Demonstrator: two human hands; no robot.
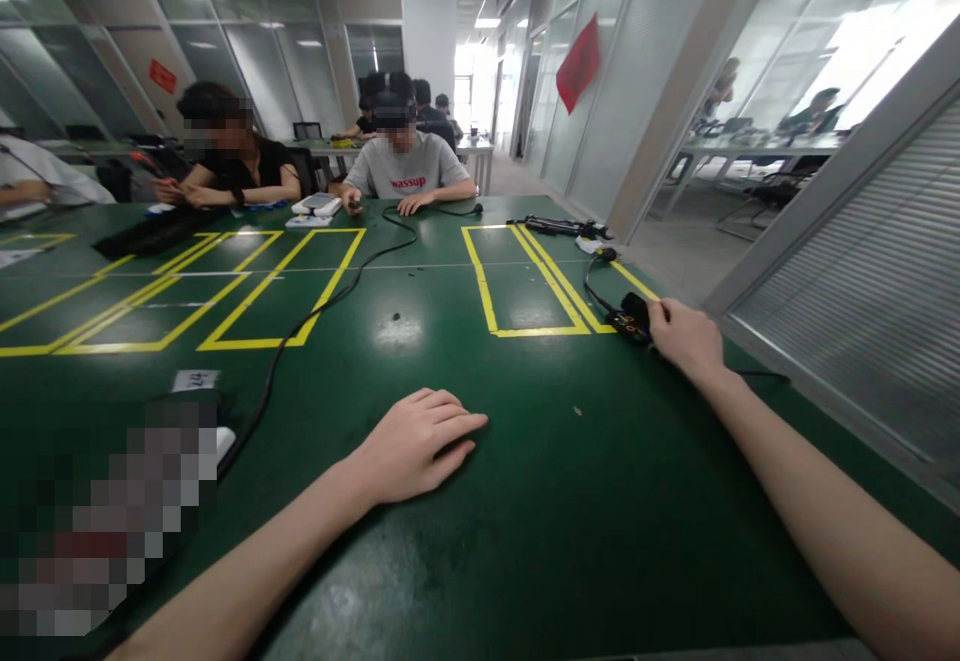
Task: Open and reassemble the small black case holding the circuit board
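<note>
My left hand [424,441] lies palm down on the green tabletop [525,501], its fingers stretched out and holding nothing. Farther off to the right, my right hand [686,341] has its fingers closed on a small black object [631,317] with tiny coloured marks, near the table's right edge. Its exact kind is unclear, and the hand covers part of it. Just beyond it, a black cable [592,286] runs to a black plug-like end [604,255].
Yellow tape outlines [484,281] mark the table. A long black cord [356,286] crosses it toward a person in a grey shirt [409,166] opposite. A folded black tripod-like item [559,227] lies at the far right. A blurred-out object [127,521] is at near left.
</note>
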